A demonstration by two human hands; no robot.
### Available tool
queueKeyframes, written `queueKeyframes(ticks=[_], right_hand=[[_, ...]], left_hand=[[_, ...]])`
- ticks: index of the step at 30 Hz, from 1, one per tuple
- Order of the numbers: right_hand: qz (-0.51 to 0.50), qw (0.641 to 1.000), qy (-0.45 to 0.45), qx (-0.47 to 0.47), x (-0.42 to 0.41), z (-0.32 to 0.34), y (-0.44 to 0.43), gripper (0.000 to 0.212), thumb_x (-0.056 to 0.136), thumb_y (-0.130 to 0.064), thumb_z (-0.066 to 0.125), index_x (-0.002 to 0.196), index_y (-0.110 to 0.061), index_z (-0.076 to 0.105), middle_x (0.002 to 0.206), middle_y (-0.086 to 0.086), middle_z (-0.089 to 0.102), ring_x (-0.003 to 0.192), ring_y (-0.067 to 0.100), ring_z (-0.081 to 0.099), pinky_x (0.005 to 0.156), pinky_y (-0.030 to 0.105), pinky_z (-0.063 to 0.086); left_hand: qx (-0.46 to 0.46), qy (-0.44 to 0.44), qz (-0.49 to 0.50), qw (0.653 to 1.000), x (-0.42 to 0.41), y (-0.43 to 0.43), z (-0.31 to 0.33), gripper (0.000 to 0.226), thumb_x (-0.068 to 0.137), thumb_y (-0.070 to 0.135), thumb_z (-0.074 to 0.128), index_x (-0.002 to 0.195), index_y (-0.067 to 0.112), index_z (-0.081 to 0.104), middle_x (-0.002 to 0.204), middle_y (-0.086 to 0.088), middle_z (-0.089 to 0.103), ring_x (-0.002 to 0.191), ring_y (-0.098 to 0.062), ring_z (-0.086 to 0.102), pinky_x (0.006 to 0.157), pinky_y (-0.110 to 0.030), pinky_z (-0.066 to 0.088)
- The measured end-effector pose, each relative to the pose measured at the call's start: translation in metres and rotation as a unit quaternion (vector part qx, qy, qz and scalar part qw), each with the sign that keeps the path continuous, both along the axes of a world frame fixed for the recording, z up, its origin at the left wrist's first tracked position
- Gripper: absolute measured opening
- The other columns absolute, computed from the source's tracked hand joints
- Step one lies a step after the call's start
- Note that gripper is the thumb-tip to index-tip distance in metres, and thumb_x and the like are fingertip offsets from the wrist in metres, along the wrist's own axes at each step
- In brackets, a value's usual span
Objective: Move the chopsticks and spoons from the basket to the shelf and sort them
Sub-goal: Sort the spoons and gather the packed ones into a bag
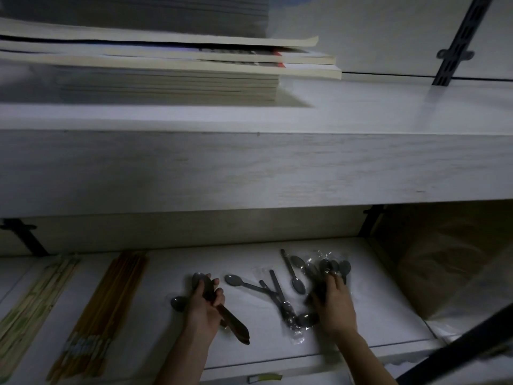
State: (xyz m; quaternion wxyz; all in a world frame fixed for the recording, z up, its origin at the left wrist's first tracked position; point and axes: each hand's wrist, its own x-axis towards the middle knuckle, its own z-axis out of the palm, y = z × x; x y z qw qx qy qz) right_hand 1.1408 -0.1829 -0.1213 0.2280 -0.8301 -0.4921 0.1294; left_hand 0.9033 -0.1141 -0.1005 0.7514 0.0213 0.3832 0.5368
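On the lower shelf [249, 348], the left hand [204, 309] has its grip clamped on brown spoons [222, 312]; the right hand [334, 304] rests on wrapped grey spoons [298, 284], grip unclear. Chopsticks [108, 307] lie sorted leftward. Slippery wrappers could scatter spoons, mixing piles.

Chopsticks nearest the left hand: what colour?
Orange-brown chopsticks, seen in the dim head view.

i'm looking at what seems a storeroom or home storage corner: white wood-grain shelves [249, 168] are hanging on slotted black wall rails [458, 40], stacked books [166, 65] are lying above, and bundled chopsticks [105, 309] and loose spoons [277, 284] are lying below in dim light.
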Motion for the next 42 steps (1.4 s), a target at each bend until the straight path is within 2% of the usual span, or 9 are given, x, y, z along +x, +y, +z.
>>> queueKeyframes(ticks=[8,12,20,24,27,31,33,36,42], right_hand=[[-0.035,0.992,0.113,0.038,0.009,0.007,0.007,0.037,0.09,-0.009,0.054,0.125,-0.014,0.048,0.122,0.011,0.057,0.107,0.03,0.059,0.092,0.047,0.05],[-0.047,0.986,0.148,0.061,0.01,0.012,0.011,0.015,0.091,-0.01,0.055,0.106,-0.012,0.057,0.104,0.01,0.065,0.092,0.027,0.063,0.083,0.038,0.053],[-0.045,0.968,0.218,0.119,-0.005,0.014,0.022,0.023,0.089,-0.012,0.058,0.112,-0.009,0.059,0.095,0.006,0.066,0.088,0.022,0.062,0.084,0.037,0.052],[0.006,0.958,0.275,0.075,-0.022,0.021,0.027,0.019,0.093,-0.018,0.052,0.111,-0.014,0.056,0.096,0.0,0.058,0.091,0.017,0.058,0.075,0.021,0.047],[0.084,0.977,0.196,-0.001,-0.033,0.02,0.024,0.023,0.097,-0.023,0.044,0.113,-0.017,0.059,0.106,0.002,0.063,0.09,0.01,0.057,0.075,0.017,0.047],[-0.089,0.996,-0.026,0.005,-0.027,0.005,0.015,0.037,0.091,-0.03,0.052,0.126,-0.018,0.049,0.135,0.006,0.046,0.126,0.024,0.04,0.108,0.038,0.033],[-0.144,0.989,0.014,-0.003,-0.019,-0.001,0.007,0.05,0.089,-0.037,0.055,0.132,-0.015,0.041,0.142,0.009,0.036,0.133,0.028,0.031,0.111,0.042,0.03],[-0.1,0.995,0.016,-0.015,-0.009,-0.013,0.001,0.046,0.09,-0.04,0.053,0.128,-0.016,0.048,0.143,0.004,0.039,0.133,0.024,0.032,0.109,0.039,0.034],[0.002,0.993,0.108,0.053,0.004,-0.01,0.01,0.028,0.09,-0.009,0.055,0.117,-0.01,0.061,0.128,0.005,0.057,0.114,0.019,0.054,0.097,0.024,0.043]], left_hand=[[-0.003,0.007,-0.001,1.0,0.002,0.001,-0.001,0.027,0.101,0.026,0.033,0.085,0.012,0.049,0.072,-0.005,0.048,0.029,-0.006,0.037,0.03,-0.012,0.03],[-0.004,0.008,-0.003,1.0,0.002,0.001,0.0,0.027,0.101,0.027,0.034,0.086,0.011,0.051,0.072,-0.005,0.048,0.029,-0.005,0.039,0.031,-0.012,0.031],[-0.011,0.004,-0.011,1.0,0.004,0.002,-0.001,0.027,0.101,0.027,0.034,0.088,0.01,0.051,0.071,-0.004,0.048,0.029,-0.005,0.039,0.031,-0.011,0.031],[-0.012,0.005,-0.013,1.0,0.005,0.002,-0.003,0.028,0.1,0.027,0.035,0.086,0.01,0.051,0.067,-0.003,0.05,0.029,-0.005,0.038,0.03,-0.012,0.031],[-0.012,0.004,-0.016,1.0,0.006,0.001,-0.003,0.027,0.1,0.028,0.034,0.088,0.01,0.05,0.066,-0.003,0.05,0.029,-0.006,0.037,0.03,-0.012,0.03],[-0.001,0.019,-0.024,1.0,0.007,0.0,-0.002,0.032,0.102,0.027,0.031,0.084,0.008,0.05,0.066,-0.003,0.05,0.027,-0.004,0.035,0.029,-0.011,0.029],[0.005,0.021,-0.022,1.0,0.005,0.001,-0.003,0.031,0.102,0.025,0.03,0.085,0.009,0.05,0.071,-0.002,0.047,0.027,-0.004,0.034,0.028,-0.011,0.028],[0.005,0.025,-0.022,0.999,0.003,0.0,-0.005,0.031,0.102,0.025,0.029,0.087,0.008,0.051,0.073,-0.002,0.046,0.028,-0.003,0.034,0.029,-0.011,0.029],[-0.001,0.021,-0.02,1.0,0.002,-0.002,-0.004,0.028,0.101,0.025,0.032,0.088,0.01,0.051,0.073,-0.003,0.048,0.029,-0.004,0.036,0.029,-0.01,0.03]])
